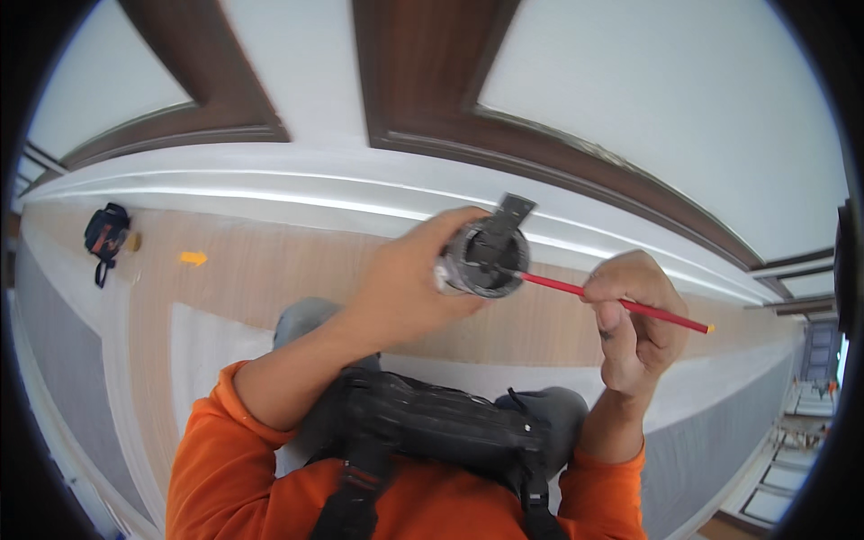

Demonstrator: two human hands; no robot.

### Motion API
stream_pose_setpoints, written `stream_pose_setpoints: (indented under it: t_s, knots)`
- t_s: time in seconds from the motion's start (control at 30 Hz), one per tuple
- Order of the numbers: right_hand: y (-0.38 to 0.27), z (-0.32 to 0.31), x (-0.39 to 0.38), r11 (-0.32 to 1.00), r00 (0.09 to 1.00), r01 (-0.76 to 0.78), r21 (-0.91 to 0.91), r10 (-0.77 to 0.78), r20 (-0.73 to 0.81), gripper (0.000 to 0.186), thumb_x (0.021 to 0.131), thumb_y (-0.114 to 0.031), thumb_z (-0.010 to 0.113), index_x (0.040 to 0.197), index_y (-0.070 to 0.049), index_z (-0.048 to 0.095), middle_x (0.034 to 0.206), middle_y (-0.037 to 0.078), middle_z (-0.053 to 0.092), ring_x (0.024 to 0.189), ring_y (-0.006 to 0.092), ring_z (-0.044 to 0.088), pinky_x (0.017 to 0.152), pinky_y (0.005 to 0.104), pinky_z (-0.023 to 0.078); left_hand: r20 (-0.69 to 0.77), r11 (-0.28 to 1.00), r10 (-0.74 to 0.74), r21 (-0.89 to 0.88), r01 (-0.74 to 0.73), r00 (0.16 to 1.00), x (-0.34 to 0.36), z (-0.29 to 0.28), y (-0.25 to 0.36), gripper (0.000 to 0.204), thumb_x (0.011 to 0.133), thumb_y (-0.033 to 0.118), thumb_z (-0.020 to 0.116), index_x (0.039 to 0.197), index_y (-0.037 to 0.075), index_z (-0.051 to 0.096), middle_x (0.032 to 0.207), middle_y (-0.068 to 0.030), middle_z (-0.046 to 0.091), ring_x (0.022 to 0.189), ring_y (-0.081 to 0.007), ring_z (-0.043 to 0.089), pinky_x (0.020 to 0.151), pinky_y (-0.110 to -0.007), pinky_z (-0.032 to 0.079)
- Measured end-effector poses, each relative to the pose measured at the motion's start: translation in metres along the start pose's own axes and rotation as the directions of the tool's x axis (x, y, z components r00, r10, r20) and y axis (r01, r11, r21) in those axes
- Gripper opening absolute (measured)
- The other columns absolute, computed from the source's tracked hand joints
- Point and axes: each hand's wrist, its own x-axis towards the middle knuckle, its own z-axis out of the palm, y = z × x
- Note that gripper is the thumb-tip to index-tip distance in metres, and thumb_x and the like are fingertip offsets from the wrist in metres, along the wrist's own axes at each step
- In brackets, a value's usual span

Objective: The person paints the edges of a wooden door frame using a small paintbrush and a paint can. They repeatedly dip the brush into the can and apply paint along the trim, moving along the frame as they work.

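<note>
A: What does the round container hold?
B: A flat dark strip, jutting past its rim, and one end of a slim red stick (deeper contents are too dark to tell).
A: And the grips?
B: The left grip, half-closed, curls around the container's side; the right grip, drawn to a narrow pinch, has the stick near its middle.

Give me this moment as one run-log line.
left grip: holds round container | dark strip: juts past rim | right grip: holds thin red stick, end at container's mouth | floor, left: dark bag, yellow arrow
</note>
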Motion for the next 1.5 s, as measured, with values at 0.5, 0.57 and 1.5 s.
stream_pose_setpoints:
  t_s: [0.5, 0.57, 1.5]
  knots:
    - [0.044, 0.004, -0.022, 0.326, 0.574, -0.466, 0.822, 0.819, 0.001, 0.021, 0.103, -0.025, 0.064, 0.110, -0.005, 0.065, 0.079, 0.005, 0.068, 0.070, 0.0162, 0.064, 0.056, 0.0291, 0.050, -0.042, 0.998, -0.031, 0.052, 0.033, 0.999, 0.003, 0.002, 0.002, 0.084, 0.071, 0.021, 0.093, 0.145, 0.009, 0.055, 0.129, -0.0165, 0.071, 0.119, -0.0336, 0.071, 0.102, -0.041, 0.055]
    - [0.047, 0.009, -0.023, 0.293, 0.552, -0.488, 0.822, 0.833, 0.030, 0.021, 0.104, -0.025, 0.064, 0.109, -0.005, 0.065, 0.080, 0.005, 0.070, 0.070, 0.0156, 0.064, 0.057, 0.0290, 0.049, -0.030, 0.998, -0.053, 0.025, 0.054, 0.998, 0.006, 0.004, 0.004, 0.084, 0.071, 0.020, 0.094, 0.145, 0.009, 0.056, 0.127, -0.0168, 0.072, 0.117, -0.0326, 0.071, 0.101, -0.040, 0.055]
    - [0.056, -0.017, -0.025, 0.987, 0.801, -0.106, 0.119, 0.156, -0.578, 0.021, 0.108, -0.016, 0.060, 0.119, 0.002, 0.064, 0.100, 0.016, 0.072, 0.088, 0.0205, 0.071, 0.069, 0.0342, 0.063, 0.051, 0.995, -0.092, -0.034, 0.094, 0.994, 0.007, 0.008, 0.008, 0.080, 0.073, 0.012, 0.091, 0.144, 0.006, 0.055, 0.126, -0.0131, 0.073, 0.120, -0.0236, 0.069, 0.106, -0.037, 0.051]
